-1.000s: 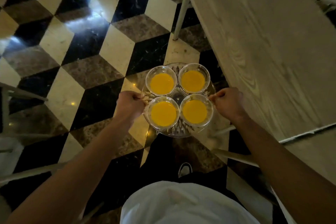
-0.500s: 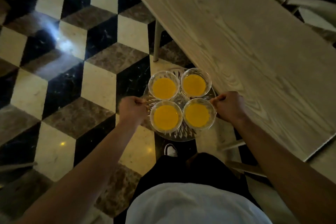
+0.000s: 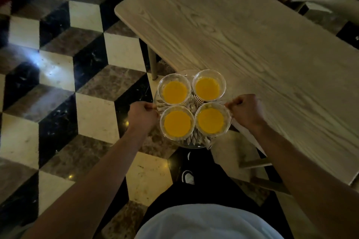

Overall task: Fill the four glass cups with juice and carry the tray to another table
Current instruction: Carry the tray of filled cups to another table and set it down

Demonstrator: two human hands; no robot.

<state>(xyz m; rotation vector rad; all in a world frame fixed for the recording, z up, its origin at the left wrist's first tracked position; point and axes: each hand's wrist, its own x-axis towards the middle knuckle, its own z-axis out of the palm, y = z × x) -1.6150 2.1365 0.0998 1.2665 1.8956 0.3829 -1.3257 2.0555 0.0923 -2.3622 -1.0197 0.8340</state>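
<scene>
Tray (image 3: 191,144) gripped between left hand (image 3: 142,115), right hand (image 3: 245,111)

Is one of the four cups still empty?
No, all four glass cups on the tray hold orange juice.

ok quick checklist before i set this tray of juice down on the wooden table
1. Left hand grips the tray edge: ok.
2. Right hand grips the opposite edge: ok.
3. All four glass cups upright, holding juice: ok.
4. No spill seen on tray: ok.
5. Wooden table surface beside the tray bare: ok.
6. Tray high enough to pass over the table edge: cannot tell.
</scene>
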